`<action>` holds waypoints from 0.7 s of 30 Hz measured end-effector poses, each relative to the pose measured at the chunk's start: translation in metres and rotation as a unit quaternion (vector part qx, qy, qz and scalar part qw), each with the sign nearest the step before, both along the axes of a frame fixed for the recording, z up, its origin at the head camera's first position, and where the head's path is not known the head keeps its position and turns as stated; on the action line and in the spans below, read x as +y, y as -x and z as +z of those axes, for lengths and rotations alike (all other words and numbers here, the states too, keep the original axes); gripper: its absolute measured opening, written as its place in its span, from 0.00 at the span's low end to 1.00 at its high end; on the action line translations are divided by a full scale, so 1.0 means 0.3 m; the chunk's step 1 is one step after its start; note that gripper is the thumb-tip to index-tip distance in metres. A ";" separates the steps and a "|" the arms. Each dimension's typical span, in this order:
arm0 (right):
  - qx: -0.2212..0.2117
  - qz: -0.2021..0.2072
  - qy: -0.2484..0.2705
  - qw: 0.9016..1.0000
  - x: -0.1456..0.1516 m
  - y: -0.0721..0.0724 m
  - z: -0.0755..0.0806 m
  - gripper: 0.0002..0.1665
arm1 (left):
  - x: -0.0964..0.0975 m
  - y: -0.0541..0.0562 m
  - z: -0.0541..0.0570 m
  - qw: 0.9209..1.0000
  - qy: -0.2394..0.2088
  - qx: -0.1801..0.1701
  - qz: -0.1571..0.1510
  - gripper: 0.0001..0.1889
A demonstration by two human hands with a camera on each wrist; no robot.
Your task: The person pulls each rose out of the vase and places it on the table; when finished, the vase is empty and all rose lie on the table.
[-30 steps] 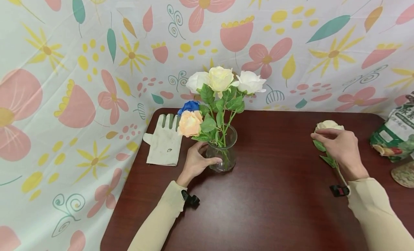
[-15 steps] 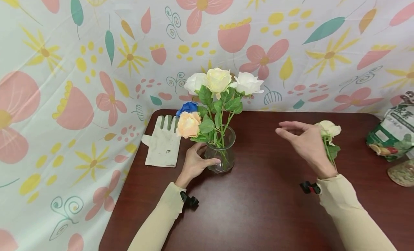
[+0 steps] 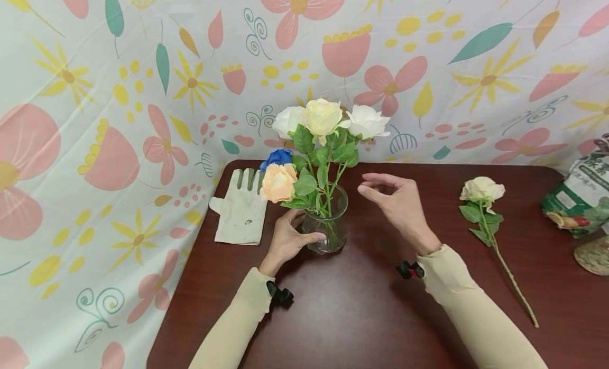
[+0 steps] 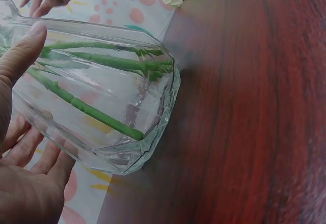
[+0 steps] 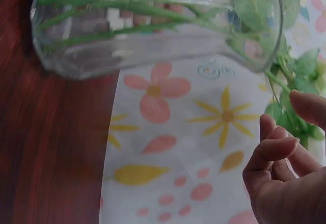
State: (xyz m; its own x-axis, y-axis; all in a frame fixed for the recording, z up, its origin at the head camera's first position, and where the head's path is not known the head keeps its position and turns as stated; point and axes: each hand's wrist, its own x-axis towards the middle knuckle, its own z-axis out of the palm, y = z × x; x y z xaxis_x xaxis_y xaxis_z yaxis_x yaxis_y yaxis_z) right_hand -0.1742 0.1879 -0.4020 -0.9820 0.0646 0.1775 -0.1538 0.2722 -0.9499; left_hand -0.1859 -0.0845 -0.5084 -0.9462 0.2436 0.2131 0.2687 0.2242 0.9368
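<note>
A clear glass vase [image 3: 337,229] stands on the table with several roses in it: white ones [image 3: 367,121], a cream one [image 3: 323,117], a peach one [image 3: 278,183] and a blue one [image 3: 277,158]. My left hand [image 3: 287,239] grips the vase from its left side, thumb across the front and fingers behind, as the left wrist view shows. To the right of the vase my right hand [image 3: 397,205] hovers with bent, relaxed fingers, holding nothing and apart from the glass. A single cream rose [image 3: 482,192] lies on the table farther right, its long stem pointing toward me.
A white work glove [image 3: 241,213] lies left of the vase. At the right edge are a green and white food bag [image 3: 578,197] and part of a jar [image 3: 593,255]. A flower-printed cloth [image 3: 428,94] hangs behind and left of the dark red table [image 3: 361,316].
My right hand has left the lying cream rose and moved left, close to the vase. The rose now shows in full on the table. My left hand keeps its hold on the vase.
</note>
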 end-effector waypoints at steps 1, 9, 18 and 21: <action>-0.001 0.004 0.004 1.000 -0.011 0.005 -0.001 0.19 | 0.000 0.000 0.000 1.000 0.001 0.000 0.000 0.43; -0.005 0.016 0.031 0.999 -0.081 0.048 -0.012 0.20 | 0.001 0.001 0.004 1.000 0.008 -0.005 0.000 0.43; -0.032 0.017 0.057 0.998 -0.122 0.090 -0.018 0.23 | 0.000 -0.003 0.008 1.000 0.003 -0.006 -0.001 0.43; -0.047 0.017 0.058 0.997 -0.132 0.096 -0.014 0.24 | 0.000 -0.003 0.008 1.000 0.000 -0.008 -0.001 0.43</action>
State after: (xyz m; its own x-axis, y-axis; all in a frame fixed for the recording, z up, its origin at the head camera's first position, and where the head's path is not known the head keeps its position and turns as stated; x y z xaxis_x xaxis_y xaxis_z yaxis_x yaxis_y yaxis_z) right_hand -0.2030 0.1484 -0.4062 -0.9959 0.0464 0.0776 -0.0695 0.1565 -0.9852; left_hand -0.1850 -0.0846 -0.5061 -0.9490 0.2452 0.1983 0.2544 0.2236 0.9409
